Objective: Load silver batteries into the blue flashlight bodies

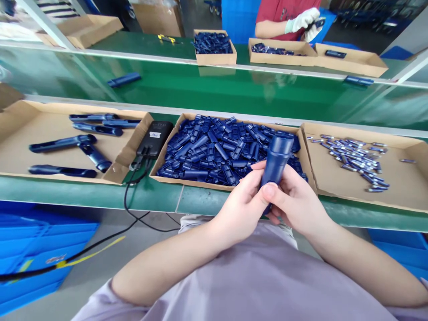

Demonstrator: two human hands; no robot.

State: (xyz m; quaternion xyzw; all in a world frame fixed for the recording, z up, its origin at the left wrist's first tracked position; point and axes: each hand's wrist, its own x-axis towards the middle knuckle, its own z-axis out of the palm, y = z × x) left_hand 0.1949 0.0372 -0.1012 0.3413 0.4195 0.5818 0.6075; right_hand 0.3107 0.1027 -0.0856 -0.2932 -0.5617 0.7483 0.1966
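Note:
Both my left hand point(242, 203) and my right hand point(299, 200) are wrapped round one dark blue plastic housing point(278, 154), its wide end pointing up and away from me. My right thumb lies across its lower part. Just beyond the hands is a cardboard tray point(309, 171) heaped with small blue parts point(214, 151). To the right, a shallow tray point(411, 187) holds small silver-and-blue cylinders point(361, 158). At the left, several long blue housings point(63, 142) lie in another tray point(20, 154).
A black power bank point(155, 139) with cables sits between the left and middle trays. Behind them runs a green belt point(200, 91) carrying blue housings point(124, 80). Across it, a person's gloved hands point(304, 22) hold a dark part above more trays point(281, 58).

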